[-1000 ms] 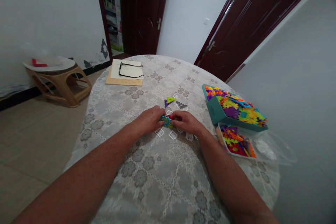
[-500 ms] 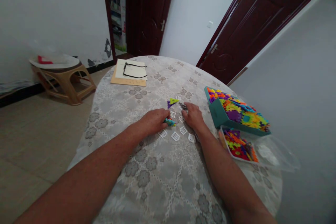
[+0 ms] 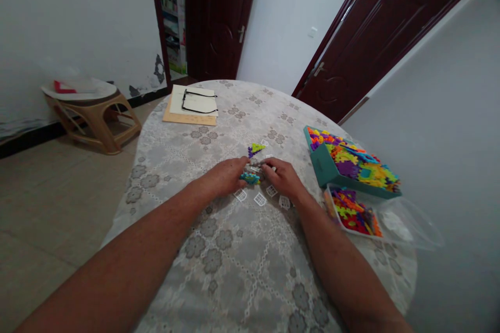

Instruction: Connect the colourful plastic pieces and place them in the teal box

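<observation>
Left hand (image 3: 225, 177) grips turquoise build (image 3: 250, 178), right hand (image 3: 284, 177) pinches grey piece (image 3: 255, 163)

A round table (image 3: 219, 296) under a flower-patterned cloth fills the middle of the view, with a tan stool (image 3: 105, 125) beyond its left edge. On the table's right side stands a teal box (image 3: 325, 167) heaped with bright plastic pieces; just in front sits a clear tub (image 3: 330, 209) of more. A cream sheet (image 3: 200, 99) lies over a tan board (image 3: 187, 118) at the far left.

At mid-table, the left hand clasps the left end of the turquoise build, low over the cloth. The right hand has the grey piece between thumb and fingers, just above the build; whether the left fingers also touch it cannot be told.

Black eyeglasses (image 3: 184, 100) rest on the sheet. A green-and-purple piece (image 3: 257, 149) lies just beyond the hands. Smallest are the white window-shaped pieces (image 3: 260, 199), scattered nearby.
</observation>
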A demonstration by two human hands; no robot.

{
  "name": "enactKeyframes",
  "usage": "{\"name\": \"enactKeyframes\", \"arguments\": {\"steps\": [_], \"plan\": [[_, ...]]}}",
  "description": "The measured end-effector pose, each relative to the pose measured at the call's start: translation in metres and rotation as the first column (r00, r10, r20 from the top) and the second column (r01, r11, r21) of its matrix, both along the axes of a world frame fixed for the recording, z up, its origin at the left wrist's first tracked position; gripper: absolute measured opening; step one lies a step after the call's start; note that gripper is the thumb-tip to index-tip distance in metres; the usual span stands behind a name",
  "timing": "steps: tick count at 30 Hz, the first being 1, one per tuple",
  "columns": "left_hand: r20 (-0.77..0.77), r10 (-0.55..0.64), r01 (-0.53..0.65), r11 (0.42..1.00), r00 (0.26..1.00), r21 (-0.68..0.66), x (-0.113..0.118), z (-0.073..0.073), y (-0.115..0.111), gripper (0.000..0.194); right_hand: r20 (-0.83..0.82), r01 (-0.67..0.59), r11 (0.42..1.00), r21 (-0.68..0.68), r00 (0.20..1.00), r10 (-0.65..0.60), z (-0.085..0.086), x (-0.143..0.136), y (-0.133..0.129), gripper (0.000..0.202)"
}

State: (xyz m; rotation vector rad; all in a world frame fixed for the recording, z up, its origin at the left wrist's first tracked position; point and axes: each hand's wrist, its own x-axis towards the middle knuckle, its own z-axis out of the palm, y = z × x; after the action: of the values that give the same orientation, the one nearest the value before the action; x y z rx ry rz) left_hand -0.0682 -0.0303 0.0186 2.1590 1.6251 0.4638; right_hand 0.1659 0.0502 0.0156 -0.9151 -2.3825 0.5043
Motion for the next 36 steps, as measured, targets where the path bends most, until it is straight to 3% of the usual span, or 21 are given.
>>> {"name": "enactKeyframes", "arguments": {"steps": [4,7,16,22,25,36], "plan": [[-0.029,-0.013,0.013,1.000,1.000,0.016,-0.001,-0.001,0.000,0.053,0.074,-0.176,0.982,-0.074,0.981,0.181,0.006,-0.009,-0.012,0.026],[-0.057,-0.022,0.022,1.000,0.998,0.012,-0.001,0.002,-0.001,0.038,0.037,-0.246,0.957,-0.153,0.966,0.254,0.007,-0.011,-0.015,0.030],[-0.098,-0.024,0.024,1.000,0.995,-0.002,0.002,0.011,-0.004,0.024,-0.124,-0.083,0.969,-0.234,0.991,0.055,-0.005,-0.005,-0.007,0.029],[-0.065,-0.027,0.027,1.000,0.998,-0.002,0.000,0.009,-0.003,0.018,-0.081,-0.235,0.921,-0.311,0.972,0.221,0.002,-0.002,-0.013,0.033],[-0.049,-0.043,0.043,0.999,0.998,-0.010,-0.002,0.010,-0.001,0.016,-0.061,-0.253,0.905,-0.343,0.967,0.247,0.004,-0.003,-0.015,0.039],[0.046,-0.057,0.057,0.998,0.997,-0.011,-0.008,0.011,0.002,0.020,0.017,-0.242,0.951,-0.195,0.968,0.250,0.012,-0.013,-0.027,0.058]]}}
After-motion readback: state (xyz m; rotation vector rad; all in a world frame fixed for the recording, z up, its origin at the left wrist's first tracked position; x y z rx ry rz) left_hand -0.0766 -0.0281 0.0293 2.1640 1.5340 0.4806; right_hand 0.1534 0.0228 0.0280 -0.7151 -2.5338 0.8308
